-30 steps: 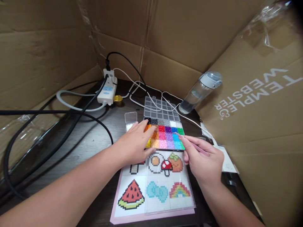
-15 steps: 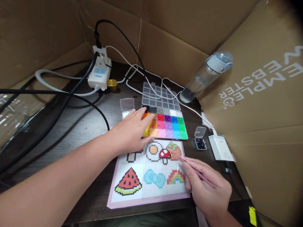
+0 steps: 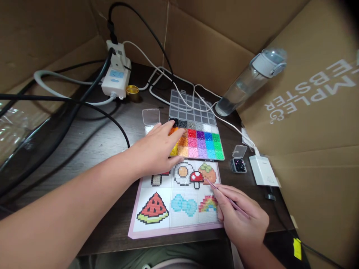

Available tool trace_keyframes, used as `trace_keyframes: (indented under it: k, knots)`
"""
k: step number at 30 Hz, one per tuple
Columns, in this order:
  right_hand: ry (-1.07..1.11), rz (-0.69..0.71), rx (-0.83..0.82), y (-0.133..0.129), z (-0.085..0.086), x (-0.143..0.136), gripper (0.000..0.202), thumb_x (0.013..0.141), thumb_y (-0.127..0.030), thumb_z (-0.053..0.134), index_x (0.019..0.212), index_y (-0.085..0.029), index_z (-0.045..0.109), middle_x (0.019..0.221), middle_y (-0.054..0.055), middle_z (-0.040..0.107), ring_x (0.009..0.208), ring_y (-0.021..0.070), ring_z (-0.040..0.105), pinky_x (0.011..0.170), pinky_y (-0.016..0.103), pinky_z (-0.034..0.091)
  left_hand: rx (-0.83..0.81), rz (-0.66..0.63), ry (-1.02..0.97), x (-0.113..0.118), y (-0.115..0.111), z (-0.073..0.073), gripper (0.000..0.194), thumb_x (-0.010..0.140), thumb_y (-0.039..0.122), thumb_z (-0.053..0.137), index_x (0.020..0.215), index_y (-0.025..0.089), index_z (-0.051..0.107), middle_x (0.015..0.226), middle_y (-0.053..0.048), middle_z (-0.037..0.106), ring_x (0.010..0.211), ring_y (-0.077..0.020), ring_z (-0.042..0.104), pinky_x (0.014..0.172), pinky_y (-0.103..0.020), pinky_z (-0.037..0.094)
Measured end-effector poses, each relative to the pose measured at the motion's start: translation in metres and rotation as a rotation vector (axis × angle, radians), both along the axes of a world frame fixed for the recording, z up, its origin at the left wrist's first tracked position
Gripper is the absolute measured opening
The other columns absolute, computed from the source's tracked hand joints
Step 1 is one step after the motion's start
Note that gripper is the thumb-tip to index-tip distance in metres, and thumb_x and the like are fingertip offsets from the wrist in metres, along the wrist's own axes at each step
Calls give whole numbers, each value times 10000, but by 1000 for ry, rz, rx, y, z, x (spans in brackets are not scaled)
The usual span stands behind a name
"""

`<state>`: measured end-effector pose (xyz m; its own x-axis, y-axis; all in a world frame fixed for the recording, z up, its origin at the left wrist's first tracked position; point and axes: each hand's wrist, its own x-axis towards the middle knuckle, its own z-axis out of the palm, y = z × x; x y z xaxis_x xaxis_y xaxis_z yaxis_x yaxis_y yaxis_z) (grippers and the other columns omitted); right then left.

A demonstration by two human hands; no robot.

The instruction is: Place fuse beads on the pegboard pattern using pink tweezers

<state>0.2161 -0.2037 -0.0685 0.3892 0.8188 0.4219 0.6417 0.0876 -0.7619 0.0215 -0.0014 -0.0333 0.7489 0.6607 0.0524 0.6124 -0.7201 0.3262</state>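
Note:
My left hand (image 3: pixel 157 147) lies with spread fingers over the left edge of the bead box (image 3: pixel 202 158), which is sorted into colours. It hides part of the yellow and orange compartments. My right hand (image 3: pixel 242 213) grips pink tweezers (image 3: pixel 234 204) like a pen, their tip just right of a red-and-white mushroom (image 3: pixel 196 177) of beads. That mushroom is on a clear pegboard (image 3: pixel 182 223), laid over a pattern sheet (image 3: pixel 137 230). Through the board show egg, persimmon, bow and rainbow pictures; a watermelon picture (image 3: pixel 153 209) is left of it.
A small open case of dark beads (image 3: pixel 239 165) stands right of the box, near a white adapter (image 3: pixel 263 172). Behind are a water bottle (image 3: pixel 244 87), a power strip (image 3: pixel 114 80) and a gold cup (image 3: pixel 132 91). Cables cross the left side. Cardboard walls (image 3: pixel 207 30) surround the table.
The camera view has tilted slightly down, so the table appears higher in the picture. Both hands keep nearly the same places over the box and the board.

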Motion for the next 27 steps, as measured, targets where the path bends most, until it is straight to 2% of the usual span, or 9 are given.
trace_keyframes:
  k: [3,8,15,27]
  knots:
    - [-13,-8,7,0,1,0,190,809,-105,741,926,-240,807,913,75,800,684,234,765,638,378,667,10,5,16,0,0,1,738,872,513,613,1493,185,385,1546,-210,350,1370,-415,425,1113,-537,373]
    - [-15,8,-1,1,2,-1,222,808,-79,733,934,-247,804,898,55,801,701,228,767,728,407,668,19,0,26,2,0,1,738,873,508,612,1495,179,388,1527,-216,363,1339,-409,454,1104,-533,382]
    - [-14,3,6,3,3,-1,233,808,-68,735,936,-250,801,936,55,796,719,214,765,637,343,654,17,-10,20,1,1,1,745,881,504,607,1500,157,382,1536,-239,338,1367,-433,422,1120,-538,358]
    - [-15,4,14,4,3,-1,234,804,-50,736,918,-244,802,930,48,794,714,190,756,607,295,638,13,-8,31,1,0,2,753,880,510,606,1505,163,369,1541,-239,339,1373,-421,423,1114,-542,365]
